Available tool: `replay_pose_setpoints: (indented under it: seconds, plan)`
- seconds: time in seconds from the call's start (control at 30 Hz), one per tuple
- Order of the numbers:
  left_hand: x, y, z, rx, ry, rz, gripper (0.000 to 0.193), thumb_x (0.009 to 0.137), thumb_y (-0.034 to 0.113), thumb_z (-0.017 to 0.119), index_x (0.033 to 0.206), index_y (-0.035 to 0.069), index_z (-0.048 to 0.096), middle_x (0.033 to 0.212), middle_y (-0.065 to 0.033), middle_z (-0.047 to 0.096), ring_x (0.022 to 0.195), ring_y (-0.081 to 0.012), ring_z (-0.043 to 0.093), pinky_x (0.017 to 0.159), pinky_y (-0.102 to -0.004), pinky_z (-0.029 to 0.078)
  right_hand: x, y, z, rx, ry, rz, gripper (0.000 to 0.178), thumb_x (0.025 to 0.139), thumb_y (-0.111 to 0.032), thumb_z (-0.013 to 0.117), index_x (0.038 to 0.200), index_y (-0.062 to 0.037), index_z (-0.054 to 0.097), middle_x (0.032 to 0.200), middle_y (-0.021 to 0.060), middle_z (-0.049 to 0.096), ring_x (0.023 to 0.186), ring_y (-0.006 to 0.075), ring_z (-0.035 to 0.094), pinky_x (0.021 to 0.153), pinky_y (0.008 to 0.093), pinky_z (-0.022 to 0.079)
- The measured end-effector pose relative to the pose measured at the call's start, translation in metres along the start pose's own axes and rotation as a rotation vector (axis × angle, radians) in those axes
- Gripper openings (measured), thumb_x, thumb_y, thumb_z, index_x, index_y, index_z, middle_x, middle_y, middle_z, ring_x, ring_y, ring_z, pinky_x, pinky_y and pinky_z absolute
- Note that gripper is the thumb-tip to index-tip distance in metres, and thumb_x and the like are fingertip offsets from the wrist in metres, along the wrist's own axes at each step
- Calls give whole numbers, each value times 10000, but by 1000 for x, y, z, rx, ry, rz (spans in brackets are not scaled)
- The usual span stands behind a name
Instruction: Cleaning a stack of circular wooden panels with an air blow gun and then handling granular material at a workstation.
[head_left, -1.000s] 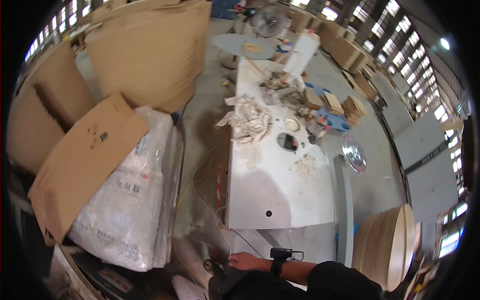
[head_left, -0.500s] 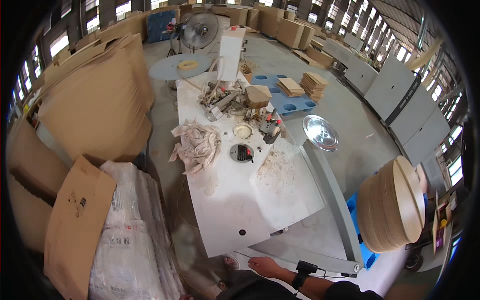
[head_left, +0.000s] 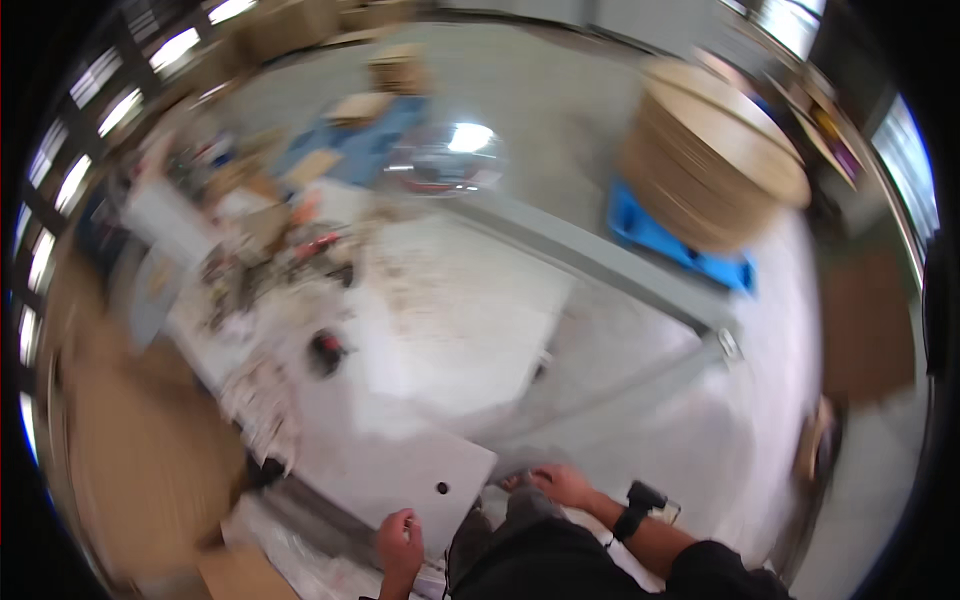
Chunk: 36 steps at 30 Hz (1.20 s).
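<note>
The white machine table [head_left: 385, 450] fills the middle of the head view, with a dark round hole [head_left: 442, 488] near its front corner. At its near left edge is my left hand [head_left: 402, 545], fingers curled in; a small pale spot shows by the fingertips, but I cannot tell what it is. Just right of the front corner, low before my body, my right hand [head_left: 562, 484] has its fingers bent together. Blur hides what, if anything, lies in them. A small black device [head_left: 647, 495] sits at my right wrist on a dark band.
A grey metal rail [head_left: 590, 255] runs along the table's right side, with a shiny round disc [head_left: 447, 160] at its far end. Stacked round wooden boards [head_left: 705, 165] stand on a blue pallet [head_left: 650, 240]. Rags [head_left: 262, 400] lie on the table's left; cardboard [head_left: 140, 450] stands beyond.
The view has swung to the right and blurred, so the table now lies further left. My left hand has come into view at the near edge. My right hand stays near the table's front corner.
</note>
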<state>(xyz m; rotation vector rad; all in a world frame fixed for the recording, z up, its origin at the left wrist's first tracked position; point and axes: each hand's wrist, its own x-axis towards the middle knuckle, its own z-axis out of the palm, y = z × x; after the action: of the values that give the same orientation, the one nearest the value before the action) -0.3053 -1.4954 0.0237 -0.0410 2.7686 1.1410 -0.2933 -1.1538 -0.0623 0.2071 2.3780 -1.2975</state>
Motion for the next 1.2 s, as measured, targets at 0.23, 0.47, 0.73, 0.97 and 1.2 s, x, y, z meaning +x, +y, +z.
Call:
replay_pose_setpoints:
  seconds: [0.23,0.47,0.73,0.97,1.2]
  plan:
    - [56,-39,15,228,-318,774,391,854,160,671,1180,-36,582,1282,-238,548,1168,-441,508,1005,-531,413,-139,40,12,240,758,550,315,957,-315,581,1131,-72,681,1003,198,709,948,390,675,827,455,526]
    - [51,-35,22,280,-346,1118,500,844,204,664,1268,-26,529,1309,-225,540,1176,-415,508,1002,-547,408,-340,33,175,312,1269,1117,236,933,-180,622,1015,29,692,837,139,717,772,208,706,732,338,536]
    - [39,-36,26,345,-300,1131,428,970,344,646,1205,-12,611,1268,-236,574,1181,-442,517,996,-567,406,-428,45,283,302,1677,1427,193,911,-151,617,994,-1,707,881,158,713,823,266,695,770,352,529]
    - [39,-44,41,435,-182,1321,447,1009,377,570,1191,-29,613,1244,-244,588,1173,-460,528,1006,-594,391,-517,132,249,428,1303,1206,340,920,-291,578,1117,-45,706,1126,200,691,1064,399,637,914,453,504]
    - [-205,78,171,363,-1310,825,550,815,141,691,1307,-22,507,1258,-186,559,1103,-317,568,939,-453,464,-518,186,289,539,654,491,934,678,-554,824,1402,-42,533,1397,211,556,1289,361,526,1069,410,414]
